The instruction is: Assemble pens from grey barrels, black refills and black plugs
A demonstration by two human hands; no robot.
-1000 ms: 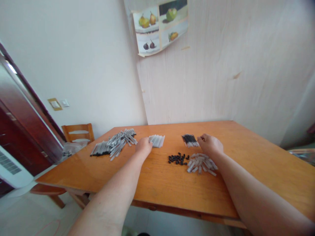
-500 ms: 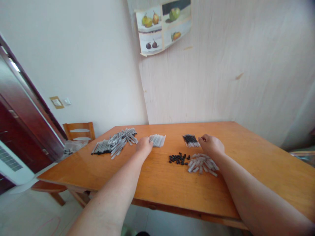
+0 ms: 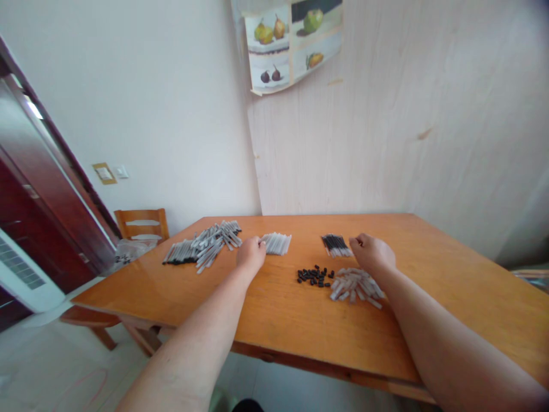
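Observation:
My left hand [image 3: 251, 253] rests closed on the table, just left of a neat row of whitish, translucent tubes [image 3: 278, 244]. Its fingers are curled, and whatever they may hold is hidden. Closed in a fist, my right hand [image 3: 372, 250] lies beside the right end of a row of thin black-and-clear sticks [image 3: 335, 245]. Nothing can be made out inside it. Nearer to me are a scatter of small black caps [image 3: 315, 276] and a pile of short clear caps [image 3: 355, 286], partly beside my right forearm.
On the left of the wooden table [image 3: 274, 309] lies a heap of grey tubes with black ends [image 3: 210, 243]. A wooden chair [image 3: 141, 223] and a plastic bag [image 3: 132, 250] stand past the left edge. Fruit pictures [image 3: 295, 46] hang on the wall.
The whole view has shifted slightly, so things sit a little further right. Both hands stay closed in nearly the same places beside their rows.

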